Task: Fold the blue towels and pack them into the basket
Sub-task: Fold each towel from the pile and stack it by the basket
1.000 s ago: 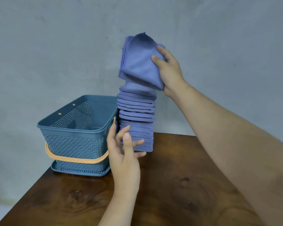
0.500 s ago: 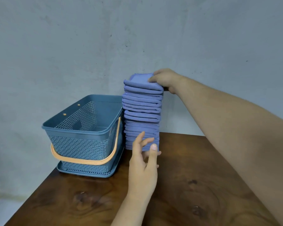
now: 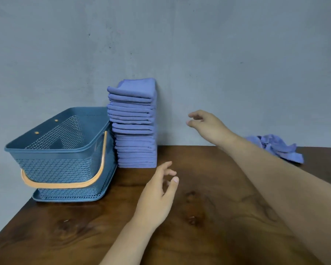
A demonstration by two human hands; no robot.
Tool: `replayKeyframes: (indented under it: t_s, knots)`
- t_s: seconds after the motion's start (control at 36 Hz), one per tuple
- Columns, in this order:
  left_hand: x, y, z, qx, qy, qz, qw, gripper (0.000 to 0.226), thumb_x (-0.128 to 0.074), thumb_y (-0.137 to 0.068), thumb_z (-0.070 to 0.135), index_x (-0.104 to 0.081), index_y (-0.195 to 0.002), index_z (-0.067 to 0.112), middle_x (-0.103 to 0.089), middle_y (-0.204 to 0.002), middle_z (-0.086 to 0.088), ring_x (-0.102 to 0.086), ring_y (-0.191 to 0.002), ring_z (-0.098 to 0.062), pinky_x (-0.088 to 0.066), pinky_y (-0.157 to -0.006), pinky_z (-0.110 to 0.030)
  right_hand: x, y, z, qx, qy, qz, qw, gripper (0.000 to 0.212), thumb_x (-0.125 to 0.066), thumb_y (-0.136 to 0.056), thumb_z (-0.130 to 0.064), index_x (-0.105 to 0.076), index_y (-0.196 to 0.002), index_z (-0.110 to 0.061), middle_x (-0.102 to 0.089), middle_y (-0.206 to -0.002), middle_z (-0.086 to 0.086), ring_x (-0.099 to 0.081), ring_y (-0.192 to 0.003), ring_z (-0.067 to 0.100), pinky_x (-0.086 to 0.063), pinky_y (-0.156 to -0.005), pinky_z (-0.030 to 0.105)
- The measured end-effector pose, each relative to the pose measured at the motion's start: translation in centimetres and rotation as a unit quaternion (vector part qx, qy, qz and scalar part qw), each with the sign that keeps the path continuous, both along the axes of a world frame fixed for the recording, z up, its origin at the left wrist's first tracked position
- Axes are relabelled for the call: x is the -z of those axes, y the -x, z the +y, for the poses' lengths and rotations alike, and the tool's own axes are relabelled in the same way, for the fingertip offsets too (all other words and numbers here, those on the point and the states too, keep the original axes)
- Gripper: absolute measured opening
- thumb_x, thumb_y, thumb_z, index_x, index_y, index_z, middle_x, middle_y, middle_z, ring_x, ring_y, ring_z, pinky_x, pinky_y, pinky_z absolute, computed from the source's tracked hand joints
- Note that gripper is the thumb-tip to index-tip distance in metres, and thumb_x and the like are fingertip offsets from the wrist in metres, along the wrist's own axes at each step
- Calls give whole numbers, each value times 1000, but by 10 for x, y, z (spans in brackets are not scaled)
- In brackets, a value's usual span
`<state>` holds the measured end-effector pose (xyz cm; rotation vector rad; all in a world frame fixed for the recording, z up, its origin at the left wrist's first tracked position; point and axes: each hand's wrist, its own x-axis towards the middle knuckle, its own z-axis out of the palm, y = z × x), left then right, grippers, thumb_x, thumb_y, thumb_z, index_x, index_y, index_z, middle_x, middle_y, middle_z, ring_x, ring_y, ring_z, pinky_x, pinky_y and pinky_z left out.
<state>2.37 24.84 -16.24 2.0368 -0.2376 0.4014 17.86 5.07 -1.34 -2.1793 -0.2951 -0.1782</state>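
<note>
A tall stack of folded blue towels (image 3: 135,127) stands on the wooden table against the wall. Left of it, touching its side, sits a blue perforated basket (image 3: 65,150) with an orange handle hanging down; it looks empty. An unfolded blue towel (image 3: 277,148) lies crumpled at the table's far right. My left hand (image 3: 159,196) hovers in front of the stack's base, fingers loosely curled, holding nothing. Raised to the right of the stack, my right hand (image 3: 206,127) is relaxed and empty, apart from the towels.
The dark wooden table (image 3: 208,207) ends at a grey wall behind. Its left edge runs diagonally just past the basket.
My right hand set the folded towel on top of the stack, let go and drew back to the right. My left hand pulled away from the stack's base.
</note>
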Motion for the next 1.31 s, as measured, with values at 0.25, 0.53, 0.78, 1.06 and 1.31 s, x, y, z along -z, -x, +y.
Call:
replayKeyframes:
  t_s: [0.25, 0.53, 0.78, 1.06, 1.31]
  knots:
    - [17, 1, -20, 77, -157, 48, 983, 48, -56, -104, 53, -38, -149, 57, -54, -134, 37, -57, -121, 10, -54, -93, -24, 105, 29, -163, 162, 233, 48, 958, 48, -62, -97, -49, -57, -144, -38, -56, -147, 3, -55, -127, 34, -49, -100, 47]
    - [26, -9, -17, 75, -134, 68, 986, 44, -63, -104, 39, -48, -144, 50, -59, -132, 31, -61, -121, 1, -46, -91, -17, 159, 38, -196, 120, 312, 77, 939, 70, -39, -101, -69, -42, -159, -30, -37, -168, -5, -32, -154, 23, -26, -125, 54]
    - [24, -4, -19, 84, -148, 48, 984, 41, -64, -105, 39, -51, -142, 51, -62, -131, 29, -59, -126, 0, -44, -92, -11, 155, 161, -113, -155, 262, -80, 949, 41, -46, -105, -60, -62, -137, -41, -61, -138, -25, -50, -130, -3, -36, -114, 26]
    - [21, 2, -23, 153, -240, 31, 958, 40, -48, -108, 58, -55, -146, 47, -54, -144, 35, -47, -139, 2, -39, -112, -22, 161, 153, -134, -50, 103, -130, 985, 27, -56, -107, -35, -60, -131, -46, -55, -135, -27, -58, -120, 2, -55, -91, 32]
    - [7, 24, -49, 282, -107, 122, 946, 44, -58, -107, 56, -85, -86, 29, -79, -74, 9, -72, -67, -8, -50, -67, -21, 162, 142, -133, -66, 171, -44, 982, 61, -53, -99, -68, -42, -155, -47, -48, -151, -26, -38, -141, -3, -35, -117, 28]
